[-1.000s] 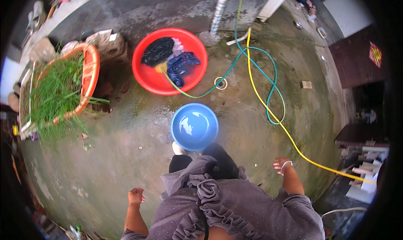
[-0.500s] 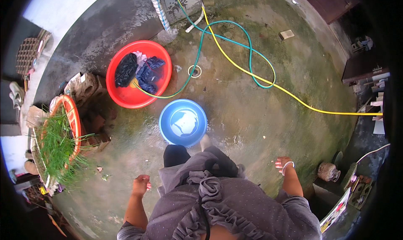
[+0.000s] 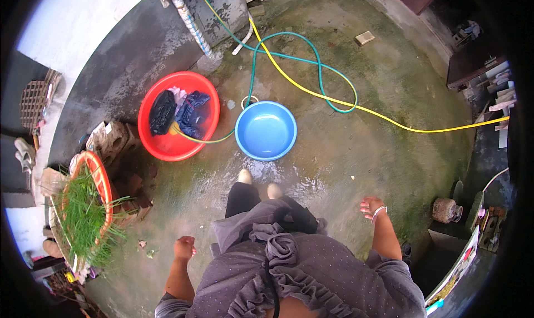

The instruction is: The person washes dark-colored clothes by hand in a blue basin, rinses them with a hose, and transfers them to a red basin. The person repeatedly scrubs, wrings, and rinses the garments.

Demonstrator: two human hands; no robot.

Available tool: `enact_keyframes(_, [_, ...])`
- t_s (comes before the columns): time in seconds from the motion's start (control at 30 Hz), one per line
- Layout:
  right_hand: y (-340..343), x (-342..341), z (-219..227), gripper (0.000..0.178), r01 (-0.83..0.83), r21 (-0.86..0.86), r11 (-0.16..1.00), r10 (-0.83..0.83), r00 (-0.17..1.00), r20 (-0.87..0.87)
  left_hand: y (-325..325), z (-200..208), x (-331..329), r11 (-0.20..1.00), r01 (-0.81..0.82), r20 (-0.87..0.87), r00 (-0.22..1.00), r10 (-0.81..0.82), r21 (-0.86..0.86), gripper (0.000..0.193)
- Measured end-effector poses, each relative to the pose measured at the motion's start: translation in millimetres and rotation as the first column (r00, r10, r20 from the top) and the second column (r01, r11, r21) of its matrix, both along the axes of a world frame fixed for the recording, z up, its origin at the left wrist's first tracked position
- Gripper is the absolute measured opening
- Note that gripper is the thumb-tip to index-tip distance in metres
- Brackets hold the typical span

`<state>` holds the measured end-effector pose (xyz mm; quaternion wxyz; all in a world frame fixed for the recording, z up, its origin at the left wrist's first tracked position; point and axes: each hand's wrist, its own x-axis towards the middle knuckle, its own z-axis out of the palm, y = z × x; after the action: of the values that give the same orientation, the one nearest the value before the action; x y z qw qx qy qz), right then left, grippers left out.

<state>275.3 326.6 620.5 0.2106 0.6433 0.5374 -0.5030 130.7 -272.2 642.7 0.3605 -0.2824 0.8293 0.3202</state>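
Note:
My left hand [image 3: 184, 247] hangs above the floor beside my body, its fingers loosely bent and nothing in it. On the other side my right hand [image 3: 372, 206], with a pale bracelet at the wrist, is held out empty, fingers slightly apart. Neither one touches anything. Ahead of my feet stands a blue basin [image 3: 266, 131], with light glinting off its bottom. Left of it is a larger red tub [image 3: 146, 126] holding dark and pink clothes [image 3: 193, 113] in water. The end of a hose lies over the tub's rim.
A green hose [image 3: 319, 76] and a yellow hose [image 3: 311, 91] loop across the wet concrete floor. At left, green plants [image 3: 83, 218] grow by an orange rim and stacked bricks. A loose brick [image 3: 364, 38] lies farther off. A rusty round container [image 3: 446, 210] stands at right.
The blue basin has moved away from my feet and to the right, now standing over the hose and partly hiding the drain ring. Both feet now show. My hands have hardly moved.

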Motion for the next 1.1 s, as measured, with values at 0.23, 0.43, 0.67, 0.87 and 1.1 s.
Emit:
enact_keyframes(0.23, [5.6, 61.8, -42.8, 0.019, 0.078, 0.043, 0.996, -0.085, 0.978, 0.191, 77.8, 101.3, -125.0, 0.878, 0.215, -0.568, 0.820, 0.076, 0.428, 0.012])
enact_keyframes(0.43, [-31.4, 66.5, -69.2, 0.019, 0.024, 0.081, 0.996, -0.035, 0.988, 0.148, 72.4, 231.1, -194.9, 0.474, 0.700, -0.828, 0.547, 0.125, 0.534, 0.014])
enact_keyframes(0.67, [-183.3, -106.7, 23.8, 0.014, -0.001, 0.067, 0.998, -0.003, 0.998, 0.058, 25.2, 334.9, -249.3, -0.215, 0.878, -0.901, 0.432, -0.023, 0.427, 0.011])
enact_keyframes(0.87, [-219.5, -62.8, 26.3, 0.017, 0.153, -0.055, 0.987, -0.141, 0.974, 0.179, 18.1, 327.5, -282.7, -0.273, 0.777, -0.798, 0.600, 0.051, 0.567, 0.010])
enact_keyframes(1.1, [-209.5, -75.9, 8.2, 0.018, 0.219, -0.090, 0.972, -0.209, 0.972, 0.107, 43.2, 320.7, -300.0, -0.440, 0.833, -0.858, 0.462, 0.224, 0.334, 0.009])
